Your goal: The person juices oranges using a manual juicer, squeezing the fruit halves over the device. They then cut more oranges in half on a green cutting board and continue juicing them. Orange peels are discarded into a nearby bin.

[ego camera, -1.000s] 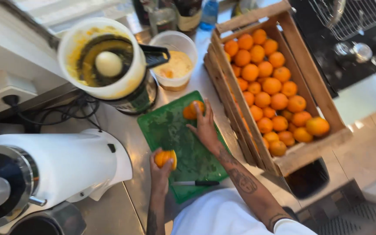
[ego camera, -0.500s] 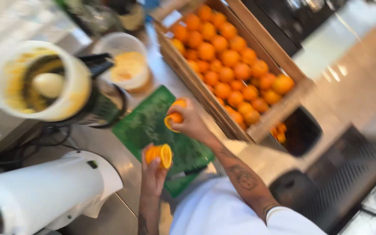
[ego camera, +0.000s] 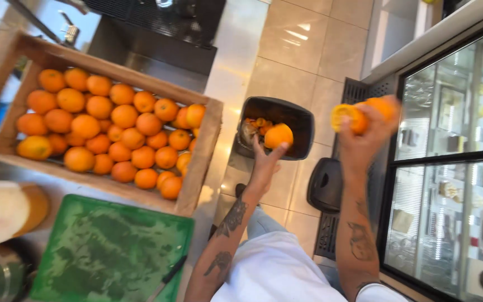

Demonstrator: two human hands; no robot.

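The left hand (ego camera: 265,163) is spread open over the black bin (ego camera: 303,120) on the floor, with one orange half (ego camera: 279,136) at its fingertips, seemingly being let go. The right hand (ego camera: 364,131) is closed around a cut orange piece (ego camera: 346,117); blur hides whether it grips a second. The step looks like discarding fruit pieces, and the right hand's load would first need carrying left over the bin's mouth. On the bench sit one wooden crate (ego camera: 205,162) showing roughly thirty oranges (ego camera: 124,116), one green cutting board (ego camera: 107,251) at the near edge, and one knife (ego camera: 166,278).
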